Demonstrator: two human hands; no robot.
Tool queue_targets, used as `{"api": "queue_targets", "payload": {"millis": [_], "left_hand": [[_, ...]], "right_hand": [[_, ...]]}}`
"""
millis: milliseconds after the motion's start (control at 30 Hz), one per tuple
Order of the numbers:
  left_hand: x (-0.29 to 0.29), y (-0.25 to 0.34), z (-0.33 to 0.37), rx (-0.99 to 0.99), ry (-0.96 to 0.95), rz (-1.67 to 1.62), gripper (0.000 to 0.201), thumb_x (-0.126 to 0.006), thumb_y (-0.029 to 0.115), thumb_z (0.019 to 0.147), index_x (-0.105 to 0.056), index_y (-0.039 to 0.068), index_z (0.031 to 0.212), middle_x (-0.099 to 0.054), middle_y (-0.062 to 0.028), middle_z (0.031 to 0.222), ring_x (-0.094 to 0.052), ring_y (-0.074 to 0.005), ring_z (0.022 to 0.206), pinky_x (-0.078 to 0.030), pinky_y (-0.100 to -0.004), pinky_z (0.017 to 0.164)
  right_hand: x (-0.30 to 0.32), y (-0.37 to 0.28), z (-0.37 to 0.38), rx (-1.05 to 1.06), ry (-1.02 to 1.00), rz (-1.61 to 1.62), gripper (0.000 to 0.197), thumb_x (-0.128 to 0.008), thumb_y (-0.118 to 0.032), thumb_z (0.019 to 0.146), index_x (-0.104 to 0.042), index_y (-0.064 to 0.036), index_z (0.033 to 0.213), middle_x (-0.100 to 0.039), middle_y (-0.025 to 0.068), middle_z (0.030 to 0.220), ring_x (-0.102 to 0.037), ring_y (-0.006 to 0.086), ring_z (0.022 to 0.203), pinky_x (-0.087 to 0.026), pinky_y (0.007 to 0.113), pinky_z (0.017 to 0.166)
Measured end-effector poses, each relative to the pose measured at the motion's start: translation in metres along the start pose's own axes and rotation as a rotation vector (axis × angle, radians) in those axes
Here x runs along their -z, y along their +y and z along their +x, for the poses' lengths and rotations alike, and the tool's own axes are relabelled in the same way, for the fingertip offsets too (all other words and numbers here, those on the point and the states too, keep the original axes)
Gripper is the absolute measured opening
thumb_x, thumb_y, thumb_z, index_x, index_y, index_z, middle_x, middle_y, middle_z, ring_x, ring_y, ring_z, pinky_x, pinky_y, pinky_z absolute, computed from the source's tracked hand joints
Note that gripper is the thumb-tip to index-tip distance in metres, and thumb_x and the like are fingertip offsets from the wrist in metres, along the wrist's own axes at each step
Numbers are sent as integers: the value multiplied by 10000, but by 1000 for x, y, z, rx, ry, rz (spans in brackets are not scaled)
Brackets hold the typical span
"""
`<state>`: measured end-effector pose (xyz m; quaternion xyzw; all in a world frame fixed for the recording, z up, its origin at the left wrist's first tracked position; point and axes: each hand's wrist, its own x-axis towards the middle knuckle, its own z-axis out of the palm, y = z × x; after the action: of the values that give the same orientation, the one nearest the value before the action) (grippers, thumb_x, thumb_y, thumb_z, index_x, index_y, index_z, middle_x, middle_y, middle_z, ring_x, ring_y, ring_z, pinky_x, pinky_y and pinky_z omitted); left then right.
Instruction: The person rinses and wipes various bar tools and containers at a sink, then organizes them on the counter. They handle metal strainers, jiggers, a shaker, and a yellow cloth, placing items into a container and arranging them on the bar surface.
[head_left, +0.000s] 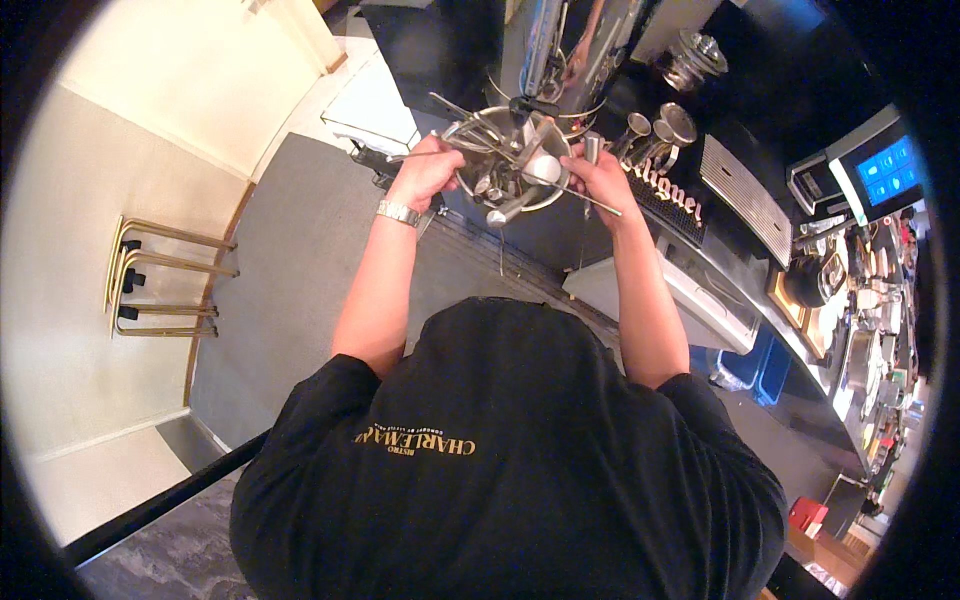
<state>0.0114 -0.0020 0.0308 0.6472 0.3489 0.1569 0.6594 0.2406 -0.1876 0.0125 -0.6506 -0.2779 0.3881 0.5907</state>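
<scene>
In front of me, a round metal bowl (552,203) is held up between my two hands. My left hand (428,173) is closed on its left side, with a metal watch on that wrist. Opposite, my right hand (599,178) closes on the right side, next to an upright grey metal cylinder (592,149). Inside the bowl lie several metal bar tools, among them a round white piece (543,169) and a thick metal handle (512,208). Long thin rods stick out across the rim on both sides. The bowl's bottom is hidden under the tools.
Beyond my right hand, metal cups (677,122) stand by a black bar mat (672,208) on the counter. Further right are a slotted metal drip tray (746,200) and a touchscreen (889,172). Gold metal frames (170,270) stand against the left wall.
</scene>
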Motion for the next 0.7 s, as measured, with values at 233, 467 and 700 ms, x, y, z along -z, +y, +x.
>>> {"api": "queue_targets", "payload": {"millis": [233,467,700], "left_hand": [[9,-7,-5,-15,86,-11,101,-619,88,810,-596,0,764,-581,-31,647,-544,-104,514,-456,-260,469],[6,-5,-12,-1,5,-57,130,-644,106,825,-636,-17,869,-595,-29,669,-569,-108,537,-504,-260,513],[6,-10,-11,3,-50,-126,132,-631,121,859,-618,-2,906,-630,-36,731,-606,-117,607,-536,-275,568]], "right_hand": [[-11,8,14,53,-9,-37,145,-713,-184,852,-654,-55,880,-576,-19,684,-496,87,578,-378,263,537],[-5,-10,9,21,-16,-67,130,-723,-172,859,-637,-79,889,-548,-37,670,-480,64,570,-372,237,523],[-1,-19,9,2,-27,-37,141,-735,-151,865,-613,-82,879,-546,-38,667,-485,59,569,-367,230,518]]}}
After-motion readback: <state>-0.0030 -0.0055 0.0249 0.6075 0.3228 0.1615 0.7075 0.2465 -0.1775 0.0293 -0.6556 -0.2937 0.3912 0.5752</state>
